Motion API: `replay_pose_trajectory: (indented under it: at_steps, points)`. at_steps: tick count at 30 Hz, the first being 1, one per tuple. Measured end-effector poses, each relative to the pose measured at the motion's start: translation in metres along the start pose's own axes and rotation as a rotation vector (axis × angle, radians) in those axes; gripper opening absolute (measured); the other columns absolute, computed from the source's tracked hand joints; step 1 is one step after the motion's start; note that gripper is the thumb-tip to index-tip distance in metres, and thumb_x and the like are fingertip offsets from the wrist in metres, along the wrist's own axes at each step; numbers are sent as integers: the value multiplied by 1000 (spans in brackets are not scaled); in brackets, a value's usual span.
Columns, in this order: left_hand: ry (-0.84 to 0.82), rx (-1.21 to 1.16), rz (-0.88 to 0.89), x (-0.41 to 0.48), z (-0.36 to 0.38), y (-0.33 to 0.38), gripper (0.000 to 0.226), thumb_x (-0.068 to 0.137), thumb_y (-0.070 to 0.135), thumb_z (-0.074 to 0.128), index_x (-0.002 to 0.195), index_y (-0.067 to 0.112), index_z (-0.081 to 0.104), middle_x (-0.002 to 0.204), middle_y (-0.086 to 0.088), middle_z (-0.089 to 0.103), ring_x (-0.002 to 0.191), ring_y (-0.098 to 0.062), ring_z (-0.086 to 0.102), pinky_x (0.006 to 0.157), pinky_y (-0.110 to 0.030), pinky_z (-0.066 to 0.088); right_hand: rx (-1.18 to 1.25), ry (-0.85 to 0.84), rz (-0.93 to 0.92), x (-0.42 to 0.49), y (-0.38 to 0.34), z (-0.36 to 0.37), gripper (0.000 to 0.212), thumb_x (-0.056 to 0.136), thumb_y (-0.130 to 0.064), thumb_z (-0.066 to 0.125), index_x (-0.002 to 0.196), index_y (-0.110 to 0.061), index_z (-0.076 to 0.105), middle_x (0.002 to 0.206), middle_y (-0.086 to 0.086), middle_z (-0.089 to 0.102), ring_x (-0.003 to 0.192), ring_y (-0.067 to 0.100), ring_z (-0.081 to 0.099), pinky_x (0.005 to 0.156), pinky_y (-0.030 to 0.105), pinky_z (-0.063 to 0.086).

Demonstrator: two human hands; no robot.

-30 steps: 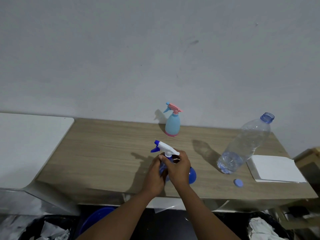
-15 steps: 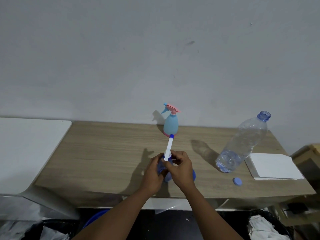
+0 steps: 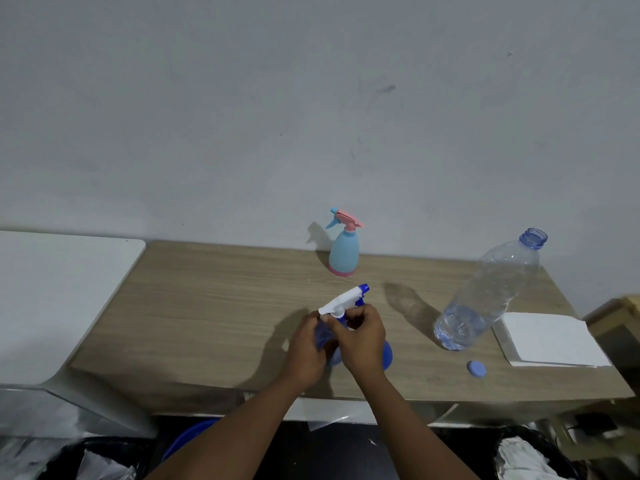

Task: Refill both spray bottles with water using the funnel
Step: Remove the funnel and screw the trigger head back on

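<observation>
Spray bottle (image 3: pixel 387 355) in left hand (image 3: pixel 306 348) and right hand (image 3: pixel 363 341)

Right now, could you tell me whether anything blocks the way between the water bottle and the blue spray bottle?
Nothing lies on the table between the water bottle and the blue spray bottle. The white spray head, held by the right hand, sits over its neck, covering the opening.
</observation>
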State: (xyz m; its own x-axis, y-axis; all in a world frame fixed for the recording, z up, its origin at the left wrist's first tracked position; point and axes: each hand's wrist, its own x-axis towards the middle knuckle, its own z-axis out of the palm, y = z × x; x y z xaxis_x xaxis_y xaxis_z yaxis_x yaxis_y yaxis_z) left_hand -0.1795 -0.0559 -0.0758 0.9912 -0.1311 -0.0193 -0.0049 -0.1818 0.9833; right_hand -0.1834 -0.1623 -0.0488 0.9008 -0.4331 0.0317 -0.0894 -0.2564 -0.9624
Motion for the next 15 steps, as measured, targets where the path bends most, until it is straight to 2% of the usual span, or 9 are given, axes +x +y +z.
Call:
replay_pose_trajectory:
  at_steps: [2,4,7,9,10,12,14,15]
  points:
    - [7,-12,6,-4,1,-1,31,94,-13,49,114,10,54,105,1,68,93,-1,69,71,-15,54,-12,-22,-6,-3,6,-3,37,70,-20,90,95,-17,63,90,-3,66,82,6,64,75,19,51]
    - [-1,2,38,-4,2,-1,32,94,-12,52,116,11,56,110,-5,69,99,-9,70,76,-18,54,-47,-70,-50,-5,9,-7,36,76,-19,85,105,-23,65,96,-3,63,87,2,63,76,16,50]
    - [67,137,83,0,3,-4,23,97,-5,50,117,6,57,111,-9,65,95,-11,67,77,-17,52,-103,-76,-68,-3,8,-4,19,81,-15,79,96,-18,68,95,3,61,83,0,60,72,9,45]
    - [62,179,78,-1,3,-5,18,101,7,46,108,6,62,103,-13,67,90,-15,67,77,-20,52,-98,-23,-29,0,4,0,22,79,-14,82,89,-15,63,93,2,61,80,3,60,70,6,44]
    - [89,241,98,-2,3,-4,22,102,11,42,102,7,65,98,-13,69,85,-15,68,74,-24,53,-77,-8,-4,0,2,1,24,77,-14,83,88,-16,61,92,1,62,79,4,61,69,7,45]
    - [103,268,92,-2,1,-10,21,102,8,43,99,13,64,97,-9,71,87,-15,70,74,-25,56,-56,-21,17,1,2,0,28,75,-16,86,89,-17,62,94,0,62,81,5,63,69,11,47]
    - [76,255,109,-1,1,-10,21,98,5,54,110,21,60,108,-2,69,99,-11,69,84,-27,57,-83,-87,-31,0,8,-4,30,75,-23,86,96,-18,65,97,-1,61,85,4,63,72,12,47]
    - [50,170,82,0,2,-10,26,96,2,56,115,20,58,109,2,68,100,-5,68,84,-24,56,-99,-115,-53,-1,10,-6,27,78,-24,83,97,-18,66,98,0,60,87,3,61,73,11,46]
